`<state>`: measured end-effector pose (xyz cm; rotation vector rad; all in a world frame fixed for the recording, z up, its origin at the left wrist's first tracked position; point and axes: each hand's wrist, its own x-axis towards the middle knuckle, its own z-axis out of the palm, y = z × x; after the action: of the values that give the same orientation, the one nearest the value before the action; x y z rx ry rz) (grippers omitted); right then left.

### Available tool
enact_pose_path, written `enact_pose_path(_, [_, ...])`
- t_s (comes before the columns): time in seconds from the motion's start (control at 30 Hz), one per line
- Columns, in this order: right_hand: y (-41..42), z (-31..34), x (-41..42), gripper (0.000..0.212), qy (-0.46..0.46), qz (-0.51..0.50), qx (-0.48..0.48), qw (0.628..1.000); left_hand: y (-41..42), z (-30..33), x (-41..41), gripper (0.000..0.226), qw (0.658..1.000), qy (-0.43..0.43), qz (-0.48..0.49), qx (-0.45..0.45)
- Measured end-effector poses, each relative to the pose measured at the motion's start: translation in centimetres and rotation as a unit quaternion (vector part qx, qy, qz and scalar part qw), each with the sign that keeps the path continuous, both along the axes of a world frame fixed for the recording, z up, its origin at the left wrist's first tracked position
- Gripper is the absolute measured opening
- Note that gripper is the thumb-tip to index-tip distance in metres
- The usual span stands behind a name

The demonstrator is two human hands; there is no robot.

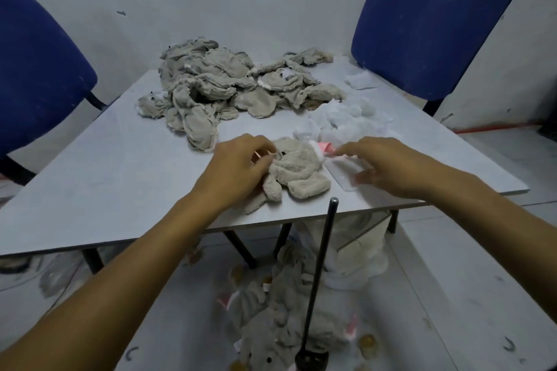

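Left grip (238, 166) is closed on the grey plush toy (298, 172) at the surface's (120, 175) near edge; the right grip's (388, 166) hold at its pink end cannot be told. Much is judged left: a big heap of flat skins (226, 81) is still to be filled, with white stuffing (346, 120) beside it.

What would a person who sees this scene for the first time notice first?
First the two hands at the near middle of the table: the left hand grips a beige plush toy, and the right hand reaches to its pink tip. Behind them, a big pile of flat grey toy skins lies on the far side, with white stuffing to its right.
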<state>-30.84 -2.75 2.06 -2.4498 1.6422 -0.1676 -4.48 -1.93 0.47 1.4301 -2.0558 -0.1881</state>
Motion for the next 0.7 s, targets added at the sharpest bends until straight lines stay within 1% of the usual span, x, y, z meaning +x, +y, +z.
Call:
enact_pose_path(0.07, [-0.2,-0.1,-0.1,0.065,0.037,0.000,0.002,0.999,-0.5,-0.2,-0.5,0.012,0.999,0.007,0.029,0.034])
enact_pose_path(0.13, [-0.4,-0.3,0.1,0.059,0.047,-0.009,-0.021,0.999,-1.0,-0.3,-0.9,0.011,0.994,0.021,0.051,0.093])
enact_pose_path(0.17, [-0.5,-0.5,0.2,0.055,0.040,-0.011,-0.037,0.998,-1.2,-0.3,-1.0,0.012,0.991,0.011,0.061,0.116])
enact_pose_path(0.23, [-0.6,-0.6,0.3,0.046,0.011,-0.010,-0.062,0.998,-1.7,-0.1,-1.1,0.017,0.986,-0.036,0.070,0.144])
enact_pose_path(0.33, [-0.8,-0.4,0.2,0.030,-0.049,-0.014,-0.113,0.992,-2.1,0.6,-1.1,0.021,0.978,-0.104,0.058,0.173])
enact_pose_path(0.4, [-0.9,-0.3,0.2,0.017,-0.094,-0.024,-0.153,0.983,-2.4,0.7,-1.4,0.025,0.977,-0.130,0.047,0.163])
enact_pose_path(0.47, [-1.1,-0.2,0.4,0.010,-0.163,-0.045,-0.162,0.972,-2.5,0.4,-1.9,0.025,0.983,-0.137,0.023,0.124])
enact_pose_path(0.57, [-1.2,-0.2,1.1,0.012,-0.280,-0.085,-0.133,0.947,-2.6,-0.1,-2.9,0.015,0.988,-0.137,-0.025,0.061])
enact_pose_path(0.63, [-1.1,0.0,1.8,0.015,-0.323,-0.104,-0.167,0.926,-2.5,-0.5,-3.5,0.013,0.991,-0.123,-0.037,0.037])
enact_pose_path(0.7, [-0.6,0.4,2.8,0.021,-0.367,-0.101,-0.205,0.902,-2.3,-0.6,-4.1,0.014,0.995,-0.097,-0.024,0.009])
